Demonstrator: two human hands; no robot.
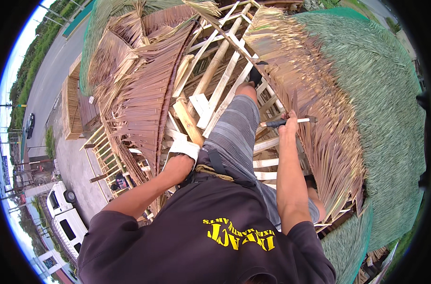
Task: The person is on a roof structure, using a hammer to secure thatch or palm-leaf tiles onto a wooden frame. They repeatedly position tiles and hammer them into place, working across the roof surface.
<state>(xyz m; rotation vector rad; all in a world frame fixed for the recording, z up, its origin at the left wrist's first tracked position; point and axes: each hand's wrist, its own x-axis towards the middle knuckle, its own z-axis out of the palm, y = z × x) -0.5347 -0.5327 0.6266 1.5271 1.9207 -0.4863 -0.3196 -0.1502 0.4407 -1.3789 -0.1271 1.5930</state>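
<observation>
My right hand (288,124) is closed around a hammer (274,124), its black grip sticking out to the left and its metal head to the right. It is held over the bamboo frame, beside the edge of the brown palm thatch (329,156). At my waist my left hand (179,166) reaches into a white open-topped container (184,148). Its fingers are hidden inside, so what they touch does not show. A yellowish rope (215,173) is tied round my waist. My legs straddle the roof frame of pale bamboo and wood strips (223,90).
Dried palm-leaf panels (140,104) cover the left slope. Green netting over thatch (381,118) lies to the right. Wide gaps open between the strips. Far below on the left are a road (59,61), a white vehicle (66,220) and a bamboo railing (102,154).
</observation>
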